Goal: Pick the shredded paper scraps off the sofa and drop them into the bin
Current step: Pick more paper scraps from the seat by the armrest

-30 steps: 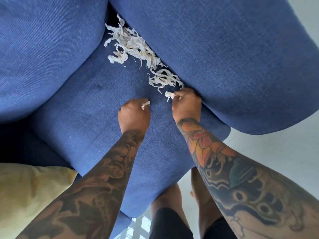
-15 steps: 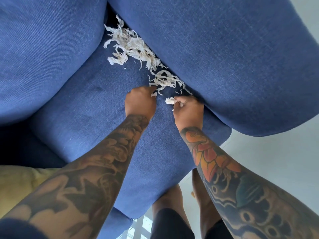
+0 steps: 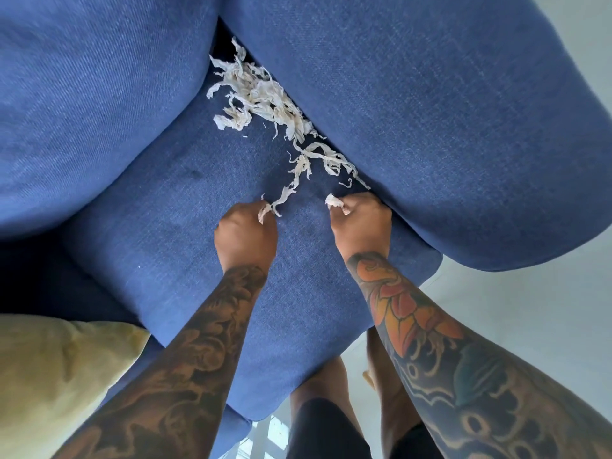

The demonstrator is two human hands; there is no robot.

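The sofa [image 3: 172, 207] is funnelling the scraps [image 3: 261, 101] into the crease along the seat's right edge, under the armrest, up to the back corner, so you are working from the front inward. Your left hand [image 3: 246, 238] is closing its fingers on a strand trailing from the pile; your right hand [image 3: 361, 223] is fisting a wad against the crease (tight there). The seat's front is lying open. No bin is showing.

Pale shredded paper scraps [image 3: 265, 101] trail in a loose heap along the blue sofa [image 3: 185, 246] seat's crease
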